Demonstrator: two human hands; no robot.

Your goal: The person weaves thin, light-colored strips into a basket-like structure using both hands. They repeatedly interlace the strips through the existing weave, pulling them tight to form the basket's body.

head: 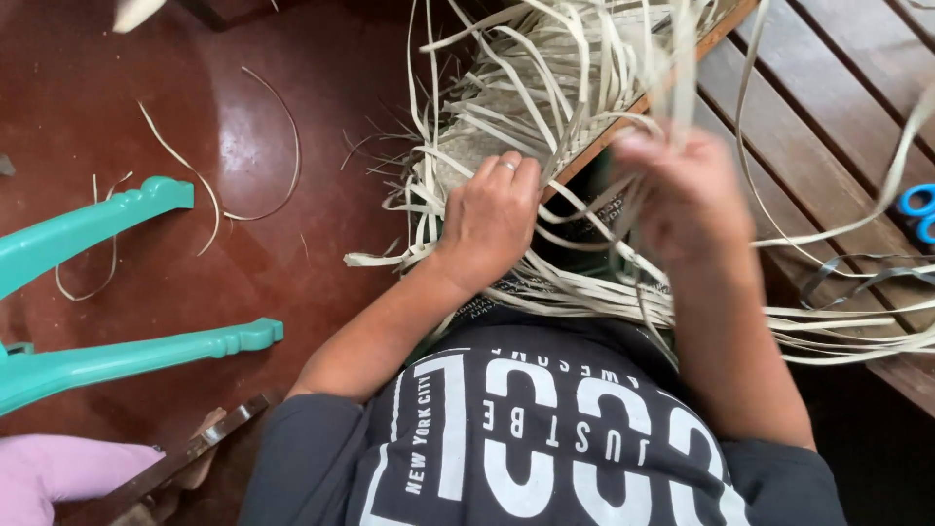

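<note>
A half-woven mat of pale palm-leaf strips (545,97) lies over the edge of a brown wooden slatted table (828,107), with many loose strip ends fanning out. My left hand (492,219), a ring on one finger, presses down on the woven part at the table's edge. My right hand (682,190) is blurred and raised a little, its fingers closed on several long loose strips that trail toward me and off to the right.
Blue-handled scissors (917,212) lie on the table at the far right. A turquoise plastic chair (117,282) stands at the left on the dark red floor (243,127), where a few stray strips (282,146) lie. Pink cloth (58,468) shows at bottom left.
</note>
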